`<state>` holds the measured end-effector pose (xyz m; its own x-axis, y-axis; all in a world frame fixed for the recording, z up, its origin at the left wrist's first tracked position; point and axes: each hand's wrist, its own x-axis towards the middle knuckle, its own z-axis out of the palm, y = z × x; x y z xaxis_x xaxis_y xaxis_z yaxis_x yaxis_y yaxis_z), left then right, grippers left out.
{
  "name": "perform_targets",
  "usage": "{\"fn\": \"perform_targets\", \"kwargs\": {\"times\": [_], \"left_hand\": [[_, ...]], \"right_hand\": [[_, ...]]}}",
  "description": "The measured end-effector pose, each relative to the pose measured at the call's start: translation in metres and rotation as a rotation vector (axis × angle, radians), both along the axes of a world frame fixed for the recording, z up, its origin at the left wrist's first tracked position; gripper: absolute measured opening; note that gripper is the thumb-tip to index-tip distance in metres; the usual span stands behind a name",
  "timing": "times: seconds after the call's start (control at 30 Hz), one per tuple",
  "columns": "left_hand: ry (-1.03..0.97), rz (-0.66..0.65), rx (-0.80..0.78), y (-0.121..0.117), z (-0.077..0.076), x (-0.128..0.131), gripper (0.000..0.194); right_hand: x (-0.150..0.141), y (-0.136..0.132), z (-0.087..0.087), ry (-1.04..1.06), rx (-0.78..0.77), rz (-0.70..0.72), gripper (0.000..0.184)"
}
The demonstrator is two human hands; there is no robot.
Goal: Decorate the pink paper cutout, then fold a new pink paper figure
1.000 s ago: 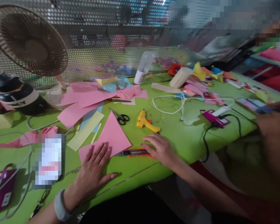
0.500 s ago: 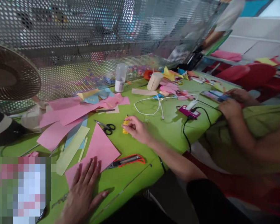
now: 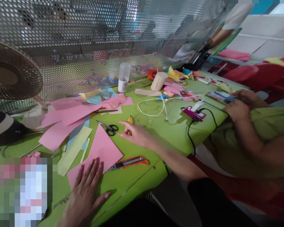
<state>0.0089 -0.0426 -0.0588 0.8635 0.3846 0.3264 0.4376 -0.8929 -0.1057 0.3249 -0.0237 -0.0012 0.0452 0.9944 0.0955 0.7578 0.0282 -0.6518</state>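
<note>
My left hand lies flat with fingers spread, its fingertips on the lower part of a pink sheet of paper. A box cutter with an orange-edged handle lies at the sheet's right corner, tip close to the paper. Above the table's middle is my right hand, index finger and thumb stretched out and apart, nothing seen between them. Behind it a small yellow object is partly covered by the hand, so its kind is unclear. Black-handled scissors rest just left of the fingertips.
Pink strips and a pale green strip lie left. A fan and a clear bottle stand along the mesh panel. A white cable and purple power strip lie right, near another person's hands.
My right hand has moved left and slightly down, off the yellow object and toward the scissors, its index finger stretching out. My left hand stays on the pink paper.
</note>
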Motion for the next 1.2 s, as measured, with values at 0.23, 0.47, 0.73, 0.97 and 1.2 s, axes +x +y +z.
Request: {"fn": "perform_targets", "kwargs": {"times": [0.23,0.47,0.73,0.97,1.2], "left_hand": [[-0.002,0.000,-0.003,0.000,0.001,0.001,0.095],[-0.017,-0.018,0.004,0.001,-0.001,0.001,0.094],[0.000,-0.002,0.004,0.000,0.001,0.001,0.093],[0.013,0.016,-0.035,-0.002,0.002,0.001,0.092],[0.018,0.032,-0.069,-0.003,0.001,-0.001,0.091]], "right_hand": [[-0.006,-0.013,0.002,-0.073,-0.103,0.142,0.027],[-0.010,-0.061,-0.006,-0.403,-0.088,0.365,0.058],[-0.010,-0.077,-0.026,-0.461,-0.055,0.358,0.032],[-0.016,-0.082,-0.038,-0.414,0.152,0.269,0.023],[-0.022,-0.092,-0.055,-0.346,0.270,0.228,0.020]]}}
